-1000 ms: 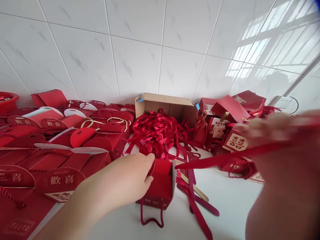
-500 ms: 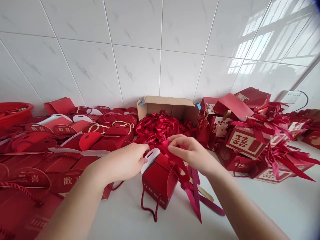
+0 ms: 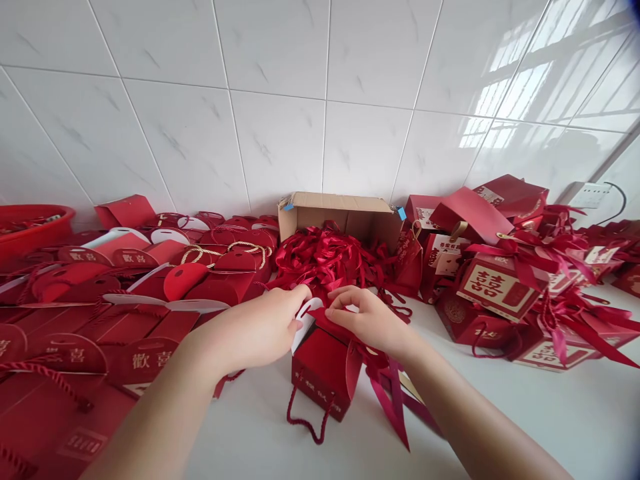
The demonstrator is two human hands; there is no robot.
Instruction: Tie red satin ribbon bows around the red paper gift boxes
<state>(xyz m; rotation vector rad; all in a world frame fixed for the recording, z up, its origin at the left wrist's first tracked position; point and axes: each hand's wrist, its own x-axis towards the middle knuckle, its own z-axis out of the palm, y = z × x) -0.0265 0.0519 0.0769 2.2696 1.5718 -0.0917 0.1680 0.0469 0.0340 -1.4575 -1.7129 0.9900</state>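
Observation:
A small red gift box [image 3: 326, 370] stands on the white table between my hands, its upper flaps partly raised. My left hand [image 3: 273, 323] is closed at its left side, thumb and fingers pinching the white-lined flap [image 3: 305, 319] with a slot in it. My right hand [image 3: 367, 319] is closed over the box's top right, thumb and forefinger together on a red piece; whether this is flap or ribbon I cannot tell. A twisted red cord handle [image 3: 313, 427] hangs at the box's front. Dark red ribbon tails [image 3: 387, 400] lie right of it.
Behind the box, a cardboard carton [image 3: 340, 202] lies open towards me, spilling red ribbons [image 3: 330, 257]. Rows of red boxes [image 3: 135, 320] cover the left, with a red basin [image 3: 35, 223] beyond. Beribboned boxes [image 3: 500, 287] are piled at right. A tiled wall [image 3: 275, 133] closes the back.
My right hand has come slightly down and left, closer to my left hand over the box top. The whole view has shifted a little. My left hand still grips the flap.

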